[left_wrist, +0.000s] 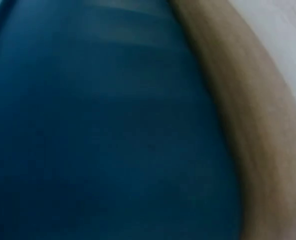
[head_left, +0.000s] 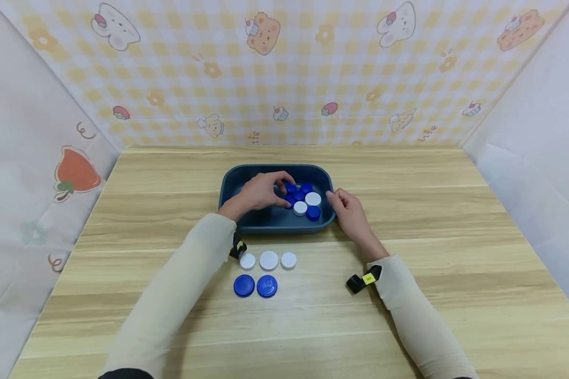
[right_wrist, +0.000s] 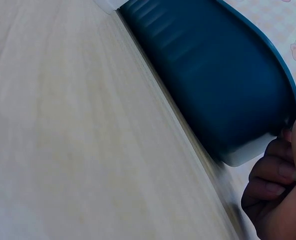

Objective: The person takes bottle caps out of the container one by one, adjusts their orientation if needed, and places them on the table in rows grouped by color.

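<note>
A dark blue tray (head_left: 275, 229) stands on the table with several blue bottle caps (head_left: 313, 212) and two white caps (head_left: 313, 199) gathered at its right side. My left hand (head_left: 261, 190) reaches into it from the left, thumb and index finger spread apart beside the blue caps; whether the thumb touches one is unclear. At the tray's right end, my right hand (head_left: 351, 213) grips the rim, thumb on top and the other fingers curled. The left wrist view is blurred and shows mostly the tray (left_wrist: 113, 125).
In front of the tray, three white caps (head_left: 268, 260) form a row on the wooden table (head_left: 436, 221). Two blue caps (head_left: 267, 286) lie side by side nearer to me. A patterned cloth wall (head_left: 294, 79) rises behind the table.
</note>
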`<state>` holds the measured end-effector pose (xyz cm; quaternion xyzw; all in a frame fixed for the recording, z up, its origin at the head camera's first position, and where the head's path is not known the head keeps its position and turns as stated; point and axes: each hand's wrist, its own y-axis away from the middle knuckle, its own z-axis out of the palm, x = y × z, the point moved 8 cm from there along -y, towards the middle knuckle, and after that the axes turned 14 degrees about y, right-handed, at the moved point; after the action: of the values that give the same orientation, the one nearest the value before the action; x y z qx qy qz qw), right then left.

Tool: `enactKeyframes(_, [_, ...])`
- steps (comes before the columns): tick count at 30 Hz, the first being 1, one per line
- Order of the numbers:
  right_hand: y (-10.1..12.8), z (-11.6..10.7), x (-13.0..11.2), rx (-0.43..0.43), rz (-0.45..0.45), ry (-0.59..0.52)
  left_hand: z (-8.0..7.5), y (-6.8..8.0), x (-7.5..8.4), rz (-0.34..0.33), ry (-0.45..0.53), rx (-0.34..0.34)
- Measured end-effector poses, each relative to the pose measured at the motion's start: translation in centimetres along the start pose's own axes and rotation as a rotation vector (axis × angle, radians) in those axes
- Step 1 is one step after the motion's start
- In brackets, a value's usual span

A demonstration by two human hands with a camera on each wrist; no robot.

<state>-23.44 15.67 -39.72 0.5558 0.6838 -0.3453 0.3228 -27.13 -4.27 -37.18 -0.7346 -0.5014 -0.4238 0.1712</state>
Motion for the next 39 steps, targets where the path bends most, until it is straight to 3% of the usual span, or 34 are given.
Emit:
enactKeyframes(10, [-0.2,0.1,0.5,0.005,0.0,0.005,0.8,-0.5,-1.1,-0.026,0.017,-0.016])
enactKeyframes(20, [-0.3,0.1,0.8,-0.006,0.019,0.014,1.4,-0.9,-1.0,-0.011,-0.101,-0.029])
enactKeyframes(39, [-0.1,0.2,0.6,0.014,0.005,0.007,2.1,-1.0,-1.2,-0.03,-0.152,-0.058])
